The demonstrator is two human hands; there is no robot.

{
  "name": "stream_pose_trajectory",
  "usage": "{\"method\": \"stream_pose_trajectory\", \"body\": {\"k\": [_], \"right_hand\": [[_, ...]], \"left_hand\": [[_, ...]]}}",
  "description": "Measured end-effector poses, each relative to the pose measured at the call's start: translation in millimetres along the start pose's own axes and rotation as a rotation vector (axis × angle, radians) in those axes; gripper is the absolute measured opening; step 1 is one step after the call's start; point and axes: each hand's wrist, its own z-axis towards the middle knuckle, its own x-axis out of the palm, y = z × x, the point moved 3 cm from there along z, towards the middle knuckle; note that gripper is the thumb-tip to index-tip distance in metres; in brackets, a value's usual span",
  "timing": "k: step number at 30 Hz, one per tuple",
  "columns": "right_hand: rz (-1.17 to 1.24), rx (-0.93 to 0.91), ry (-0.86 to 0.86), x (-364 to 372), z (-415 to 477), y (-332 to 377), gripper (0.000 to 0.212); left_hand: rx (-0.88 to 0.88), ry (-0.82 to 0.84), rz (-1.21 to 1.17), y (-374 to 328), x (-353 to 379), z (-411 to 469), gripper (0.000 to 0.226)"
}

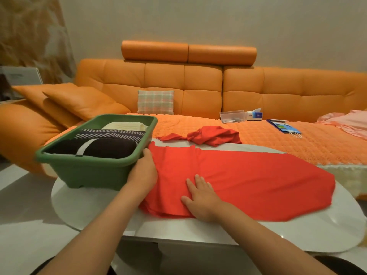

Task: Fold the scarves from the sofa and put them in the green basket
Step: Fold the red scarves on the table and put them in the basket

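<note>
Red cloth scarf point(248, 175), lengthwise left–right on white oval desk point(95, 211). Right hand point(202, 199) flat on its left end; left hand point(144, 171) gripping green plastic basket point(89, 173).

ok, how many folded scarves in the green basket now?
3 in the green basket: cream scarf at the far end, striped scarf in the middle, dark scarf nearest. More may lie hidden beneath.
</note>
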Motion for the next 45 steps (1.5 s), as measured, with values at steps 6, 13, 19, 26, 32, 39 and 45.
{"method": "stream_pose_trajectory", "body": {"k": [6,13,19,26,32,39,45], "right_hand": [[0.374,-0.029,-0.075,-33.0,-8.7,-8.2,0.062],[0.845,0.154,-0.288,-96.4,-29.4,-83.8,0.045],[1.211,0.352,-0.331,-115.2,-45.0,-164.7,0.033],[0.612,0.513,-0.343,-92.0,-45.2,-204.6,0.055],[0.41,0.401,-0.501,-95.7,-38.0,-194.3,0.059],[0.177,0.427,-0.329,-84.2,-34.8,-192.0,0.056],[0.187,0.241,-0.256,-67.6,-23.7,-166.4,0.052]], "left_hand": [[0.043,-0.011,-0.184,-39.3,-9.9,3.2,0.052],[0.247,0.051,-0.38,-143.2,6.4,21.9,0.042],[0.395,0.612,-0.655,-223.7,75.9,-14.5,0.051],[0.488,0.383,-0.166,-174.3,121.8,-10.8,0.041],[0.442,0.552,0.287,-130.5,146.9,-23.8,0.063],[0.365,0.546,0.479,-101.7,126.9,-17.1,0.069],[0.323,0.433,0.707,-98.8,105.2,-8.6,0.062]]}}
